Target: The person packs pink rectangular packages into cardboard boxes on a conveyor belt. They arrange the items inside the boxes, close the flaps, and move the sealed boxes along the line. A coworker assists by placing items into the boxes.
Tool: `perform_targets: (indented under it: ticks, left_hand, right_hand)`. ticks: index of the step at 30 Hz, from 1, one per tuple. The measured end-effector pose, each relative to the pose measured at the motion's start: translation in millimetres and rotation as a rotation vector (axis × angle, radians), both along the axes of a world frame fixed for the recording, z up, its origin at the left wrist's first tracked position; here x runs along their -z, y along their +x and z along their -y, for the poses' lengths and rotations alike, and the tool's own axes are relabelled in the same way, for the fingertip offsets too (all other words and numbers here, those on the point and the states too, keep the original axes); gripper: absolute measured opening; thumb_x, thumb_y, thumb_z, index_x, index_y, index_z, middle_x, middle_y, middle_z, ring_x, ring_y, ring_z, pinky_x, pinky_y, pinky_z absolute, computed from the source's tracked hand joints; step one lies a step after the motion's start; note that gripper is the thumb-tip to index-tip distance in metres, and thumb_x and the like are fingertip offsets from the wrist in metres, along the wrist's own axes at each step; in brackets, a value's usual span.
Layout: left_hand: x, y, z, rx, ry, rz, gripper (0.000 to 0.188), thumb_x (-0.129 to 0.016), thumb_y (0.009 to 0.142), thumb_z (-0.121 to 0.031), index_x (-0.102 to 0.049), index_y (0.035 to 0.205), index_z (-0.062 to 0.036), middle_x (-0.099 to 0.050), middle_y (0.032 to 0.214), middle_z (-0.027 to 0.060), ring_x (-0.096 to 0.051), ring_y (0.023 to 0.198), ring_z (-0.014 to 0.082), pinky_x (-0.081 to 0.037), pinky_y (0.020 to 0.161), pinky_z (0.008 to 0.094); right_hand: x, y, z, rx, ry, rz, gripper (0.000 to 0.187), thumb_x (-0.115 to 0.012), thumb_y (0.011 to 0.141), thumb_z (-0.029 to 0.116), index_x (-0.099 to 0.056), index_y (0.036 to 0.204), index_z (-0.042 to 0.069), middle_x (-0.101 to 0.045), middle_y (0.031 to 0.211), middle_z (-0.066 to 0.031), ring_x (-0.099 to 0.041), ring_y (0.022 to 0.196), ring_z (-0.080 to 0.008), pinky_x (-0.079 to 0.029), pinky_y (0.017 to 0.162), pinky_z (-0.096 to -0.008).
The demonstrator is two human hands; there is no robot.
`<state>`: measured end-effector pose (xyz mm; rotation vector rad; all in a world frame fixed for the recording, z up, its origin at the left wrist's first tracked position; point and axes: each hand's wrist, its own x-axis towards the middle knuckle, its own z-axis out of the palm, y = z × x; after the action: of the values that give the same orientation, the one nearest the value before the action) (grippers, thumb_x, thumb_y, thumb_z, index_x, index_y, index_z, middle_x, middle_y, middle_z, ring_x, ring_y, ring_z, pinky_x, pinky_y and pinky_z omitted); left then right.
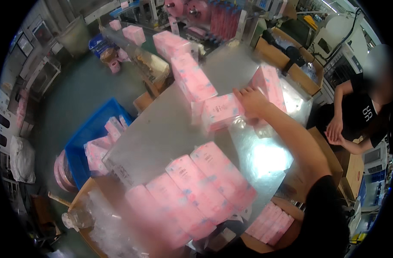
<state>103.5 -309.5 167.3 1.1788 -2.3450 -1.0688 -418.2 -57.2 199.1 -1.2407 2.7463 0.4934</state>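
- Reaches with the right hand (254, 103) across the metal table (162, 124), with fingers bent over the right end of a pink pack (222, 112).
- Cannot tell whether closed firmly on it or only resting there: no thumb in sight.
- Cannot make out the left hand for certain; perhaps part of the blurred pinkish shape (149, 230) at the lower left of the table, with no grip readable.
- Around the pack: a tall pack (271, 84) just beyond the right hand, and a long pack (194, 81) just to the left, close to its upper left corner.
- Nearer the body, on the same table: a slanting row of packs (190, 185), side by side, the leftmost one blurred.
- Off the table: more packs in a blue crate (93, 118) at left and in a carton (253, 245) at lower right.
- Looks light for its bulk, and probably soft, with some give under pressure.
- Shiny, clear wrap, so likely slippery on bare metal and under dry fingers; easy to dent at the corners or tear at the loose film ends.
- Best held across the two long sides, near the middle, with flat fingers and modest pressure, rather than by the film ends.
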Motion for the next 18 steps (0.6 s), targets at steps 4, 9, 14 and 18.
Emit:
perform_targets:
  ticks: [4, 9, 14, 18]
  left_hand:
    - [7, -4, -3, 0.025, 0.734, -0.221, 0.068, -0.066, 0.087, -0.006, -0.035, 0.147, -0.0069, -0.049, 0.135, 0.0191, -0.049, 0.126, 0.0293, -0.039, 0.106, 0.0456]
    - [7, -1, 38, 0.028, 1.134, -0.231, 0.071, -0.071, 0.087, -0.009, -0.03, 0.145, -0.0059, -0.051, 0.134, 0.0128, -0.051, 0.125, 0.0274, -0.046, 0.104, 0.0467]
    - [-2, -17, 54, 0.142, 1.168, -0.133, 0.068, -0.068, 0.089, -0.012, -0.03, 0.144, -0.0048, -0.048, 0.137, 0.0116, -0.051, 0.126, 0.0267, -0.046, 0.103, 0.0451]
    - [17, -25, 65, 0.131, 1.09, 0.01, 0.063, -0.066, 0.089, -0.011, -0.034, 0.143, -0.0023, -0.053, 0.133, 0.0117, -0.055, 0.121, 0.0266, -0.048, 0.1, 0.0435]
  right_hand:
    - [-26, 119, 2, 0.213, 0.004, 0.237, 0.093, -0.072, 0.073, 0.063, -0.046, 0.12, -0.013, -0.066, 0.099, -0.0228, -0.068, 0.088, -0.0345, -0.055, 0.067, -0.0447]
    - [-18, 141, -64, 0.252, -0.01, 0.786, 0.086, -0.056, 0.084, 0.068, -0.045, 0.13, -0.004, -0.066, 0.101, -0.0252, -0.065, 0.101, -0.0368, -0.052, 0.084, -0.0456]
    - [-22, 134, -47, 0.579, -0.351, 1.195, 0.093, -0.064, 0.084, 0.062, -0.033, 0.15, 0.006, -0.052, 0.14, -0.0157, -0.053, 0.125, -0.0287, -0.044, 0.102, -0.0409]
    - [28, 156, -44, 0.468, -0.669, 1.492, 0.082, -0.068, 0.088, 0.05, -0.039, 0.146, 0.0, -0.05, 0.142, -0.0135, -0.047, 0.13, -0.0233, -0.039, 0.108, -0.0362]
